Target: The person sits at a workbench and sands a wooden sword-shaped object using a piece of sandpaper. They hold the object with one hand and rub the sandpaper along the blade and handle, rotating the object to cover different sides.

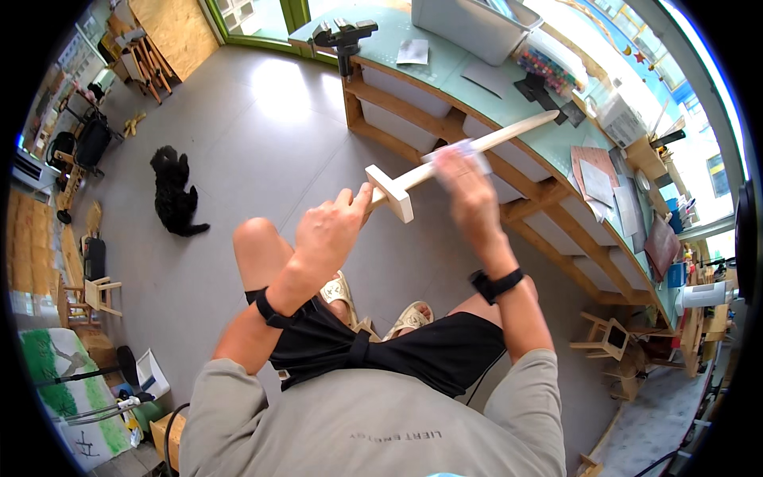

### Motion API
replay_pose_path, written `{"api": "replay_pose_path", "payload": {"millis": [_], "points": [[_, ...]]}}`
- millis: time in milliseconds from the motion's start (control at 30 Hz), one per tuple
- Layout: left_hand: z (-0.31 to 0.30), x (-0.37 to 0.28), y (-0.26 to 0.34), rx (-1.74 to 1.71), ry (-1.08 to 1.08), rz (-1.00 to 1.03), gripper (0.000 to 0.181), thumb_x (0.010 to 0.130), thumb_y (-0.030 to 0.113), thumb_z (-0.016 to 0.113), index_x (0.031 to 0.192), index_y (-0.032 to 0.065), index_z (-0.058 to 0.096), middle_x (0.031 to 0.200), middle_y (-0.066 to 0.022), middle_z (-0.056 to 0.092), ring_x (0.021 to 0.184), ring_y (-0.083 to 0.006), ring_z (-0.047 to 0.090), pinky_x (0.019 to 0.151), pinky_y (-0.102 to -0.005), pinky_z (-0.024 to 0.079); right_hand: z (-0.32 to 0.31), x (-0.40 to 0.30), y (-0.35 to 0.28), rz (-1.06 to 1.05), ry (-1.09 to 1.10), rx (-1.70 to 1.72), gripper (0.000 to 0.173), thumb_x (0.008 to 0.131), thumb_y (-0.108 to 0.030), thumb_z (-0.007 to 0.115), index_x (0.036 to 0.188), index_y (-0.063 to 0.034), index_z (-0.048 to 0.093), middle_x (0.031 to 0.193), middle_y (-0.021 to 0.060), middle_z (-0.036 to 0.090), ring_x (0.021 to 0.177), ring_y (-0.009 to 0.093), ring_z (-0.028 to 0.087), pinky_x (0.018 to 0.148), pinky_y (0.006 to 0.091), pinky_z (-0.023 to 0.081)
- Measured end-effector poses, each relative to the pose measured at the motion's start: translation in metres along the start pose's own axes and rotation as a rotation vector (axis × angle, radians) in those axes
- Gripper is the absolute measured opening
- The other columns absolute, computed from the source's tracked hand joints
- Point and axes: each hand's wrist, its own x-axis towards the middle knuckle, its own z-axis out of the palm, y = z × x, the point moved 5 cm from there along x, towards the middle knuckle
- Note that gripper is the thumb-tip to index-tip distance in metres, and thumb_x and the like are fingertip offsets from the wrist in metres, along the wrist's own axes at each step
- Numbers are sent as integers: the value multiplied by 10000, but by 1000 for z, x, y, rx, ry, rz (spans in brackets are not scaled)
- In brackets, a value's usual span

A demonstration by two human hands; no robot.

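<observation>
A wooden toy sword point(515, 130) is held out in front of me, its blade slanting up to the right with the tip over the workbench edge. My left hand point(331, 229) is closed around its handle, just below the crossguard point(390, 194). My right hand point(466, 189), blurred, is wrapped round the blade beyond the crossguard. Between its fingers and the wood is a pale sheet point(480, 156), perhaps sandpaper; the blur hides its detail. Both wrists wear black bands.
The curved workbench point(444, 74) bears a bench vise point(344, 37), a grey bin point(471, 30), a box of markers point(548, 68) and several loose sheets point(596, 182). A black dog point(174, 194) lies on the floor at the left. A small wooden stool point(605, 337) stands at the right.
</observation>
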Motion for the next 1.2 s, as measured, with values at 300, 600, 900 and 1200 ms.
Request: {"api": "replay_pose_path", "payload": {"millis": [300,600,900,1200], "points": [[7,-7,9,79,40,16,505,932,97,700,1434,87,646,897,-51,612,715,-204,721,612,-326,610,1,-6,12,37,2,23,517,906,121,568,1385,-25,697,1453,175,687,1381,327,640,1235,489,454],[15,-12,14,146,61,45,556,887,60,699,1440,57,640,914,-39,606,717,-189,698,606,-314,602,-9,-5,8,19,-42,55,480,909,61,599,1354,-67,725,1401,147,720,1355,315,660,1177,455,514],[17,-15,12,50,-12,25,614,899,54,706,1502,52,590,933,-63,619,727,-220,716,632,-343,609,-14,-13,44,129,105,-28,493,925,93,556,1382,-18,703,1440,188,692,1376,344,641,1220,484,479],[17,-28,3,-102,-64,11,567,966,82,684,1520,63,568,941,-86,635,752,-260,738,657,-374,612,-14,-12,53,246,178,85,423,954,96,530,1292,-23,754,1355,177,744,1352,347,661,1212,487,466]]}}
